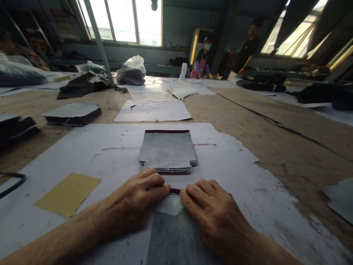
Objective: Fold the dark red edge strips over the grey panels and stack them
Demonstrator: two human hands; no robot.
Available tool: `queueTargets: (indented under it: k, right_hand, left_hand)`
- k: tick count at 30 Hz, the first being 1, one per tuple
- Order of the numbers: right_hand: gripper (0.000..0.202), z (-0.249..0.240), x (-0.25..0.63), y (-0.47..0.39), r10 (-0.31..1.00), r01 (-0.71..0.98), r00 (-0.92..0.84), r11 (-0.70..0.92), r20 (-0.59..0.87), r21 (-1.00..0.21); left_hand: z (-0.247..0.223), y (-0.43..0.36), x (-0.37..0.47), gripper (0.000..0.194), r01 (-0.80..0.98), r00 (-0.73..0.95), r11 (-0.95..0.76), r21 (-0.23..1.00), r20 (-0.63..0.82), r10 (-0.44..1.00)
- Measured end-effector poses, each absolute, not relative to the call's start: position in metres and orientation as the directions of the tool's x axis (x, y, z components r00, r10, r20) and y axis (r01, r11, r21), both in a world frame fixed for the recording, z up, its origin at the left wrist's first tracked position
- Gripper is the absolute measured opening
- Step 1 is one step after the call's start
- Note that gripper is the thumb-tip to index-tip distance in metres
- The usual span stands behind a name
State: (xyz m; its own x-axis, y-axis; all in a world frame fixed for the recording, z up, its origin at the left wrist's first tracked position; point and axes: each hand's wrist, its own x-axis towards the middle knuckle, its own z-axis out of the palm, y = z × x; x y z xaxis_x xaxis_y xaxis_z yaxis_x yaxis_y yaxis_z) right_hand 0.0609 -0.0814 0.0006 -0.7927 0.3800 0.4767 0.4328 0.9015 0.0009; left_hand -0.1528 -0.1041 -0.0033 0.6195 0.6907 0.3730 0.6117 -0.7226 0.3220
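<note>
A grey-backed sheet piece (pixel 176 235) lies in front of me, with a narrow dark brown strip (pixel 174 191) along its far edge. The fingers of my left hand (pixel 140 195) are closed on the left part of that edge. On the right part, my right hand (pixel 215 209) presses with bent fingers, its thumb and fingertips close together. A short length of the brown strip shows between the two hands; the rest is under the fingers. Just beyond my hands sits a stack of similar grey pieces (pixel 168 149) with notched corners and a dark brown far edge.
White paper (pixel 116 176) covers the table under the work. A tan card (pixel 68 194) is at left, near a black loop (pixel 12 184). More stacks (pixel 72 113) lie farther left. Plastic bags (pixel 131 70) and a white bottle-like object (pixel 184 71) stand far back. Several people are beyond the table.
</note>
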Motion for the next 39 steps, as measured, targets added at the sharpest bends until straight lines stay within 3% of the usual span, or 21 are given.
queueTargets:
  k: [3, 9, 14, 18, 22, 29, 39]
  right_hand:
    - [0.031, 0.005, 0.054, -0.081, 0.352, 0.411, -0.808, 0.911, 0.472, 0.025]
    - [0.029, 0.003, 0.042, -0.075, 0.333, 0.309, -0.849, 0.943, 0.41, -0.127]
    - [0.033, -0.002, 0.043, -0.072, 0.348, 0.297, -0.845, 0.937, 0.406, -0.185]
    - [0.03, -0.006, 0.044, -0.072, 0.331, 0.275, -0.82, 0.944, 0.468, -0.184]
    - [0.034, -0.007, 0.044, -0.07, 0.319, 0.255, -0.814, 0.947, 0.485, -0.196]
    - [0.041, -0.001, 0.042, -0.067, 0.365, 0.277, -0.86, 0.921, 0.356, -0.275]
    - [0.043, -0.004, 0.047, -0.063, 0.357, 0.27, -0.859, 0.925, 0.368, -0.267]
  left_hand:
    - [-0.004, -0.105, -0.15, 0.032, 0.608, 0.615, -0.726, 0.319, 0.388, 0.686]
    - [-0.001, -0.103, -0.151, 0.029, 0.605, 0.611, -0.716, 0.35, 0.372, 0.698]
    - [0.006, -0.11, -0.165, 0.038, 0.579, 0.476, -0.694, 0.427, 0.514, 0.714]
    - [0.007, -0.129, -0.167, 0.034, 0.656, 0.479, -0.604, 0.453, 0.368, 0.797]
    - [0.001, -0.139, -0.162, 0.033, 0.702, 0.478, -0.573, 0.423, 0.316, 0.819]
    - [0.001, -0.14, -0.161, 0.031, 0.711, 0.496, -0.584, 0.392, 0.31, 0.811]
    - [-0.003, -0.141, -0.162, 0.032, 0.732, 0.509, -0.603, 0.318, 0.333, 0.794]
